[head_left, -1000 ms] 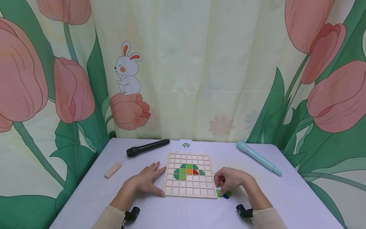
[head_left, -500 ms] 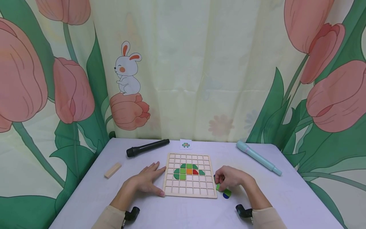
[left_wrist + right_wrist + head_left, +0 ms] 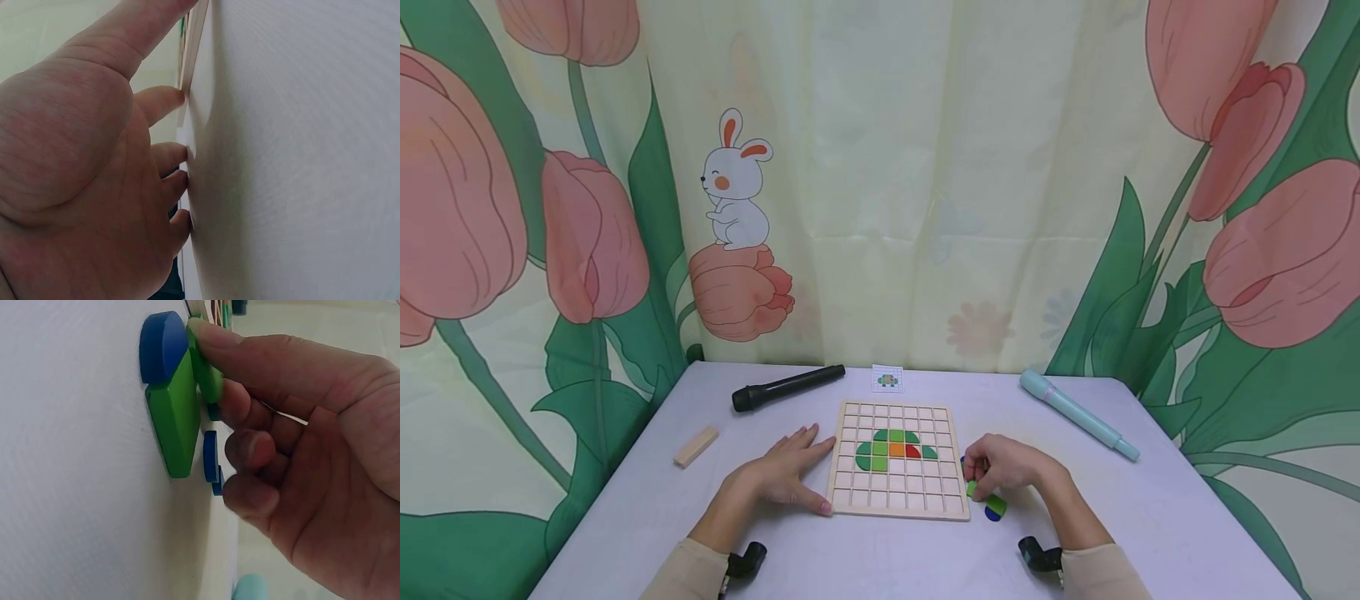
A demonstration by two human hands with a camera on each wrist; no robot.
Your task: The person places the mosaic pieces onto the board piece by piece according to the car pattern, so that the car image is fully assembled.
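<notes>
A square wooden grid board (image 3: 898, 498) holds green, orange and red pieces set in its cells. My left hand (image 3: 786, 471) lies spread at its left side, thumb at the near corner and fingertips down on the table. Beside the board's right edge, my right hand (image 3: 1006, 465) pinches a green block (image 3: 206, 370) between thumb and index finger, the other fingers curled. Just below it in the head view lie another green block (image 3: 175, 422) and a blue half-round piece (image 3: 164, 347). Two more blue pieces (image 3: 210, 456) sit behind, near the curled fingers.
A small pattern card (image 3: 887, 378) lies behind the board. A black microphone-shaped stick (image 3: 788, 388) is at back left, a pale wooden block (image 3: 696, 447) at left. At right lies a light teal stick (image 3: 1078, 414). A printed curtain (image 3: 880, 208) hangs behind the table.
My right hand has shifted slightly away from me, and the pinched green block has moved with it, exposing more of the pieces below. My left hand and the board have stayed in place.
</notes>
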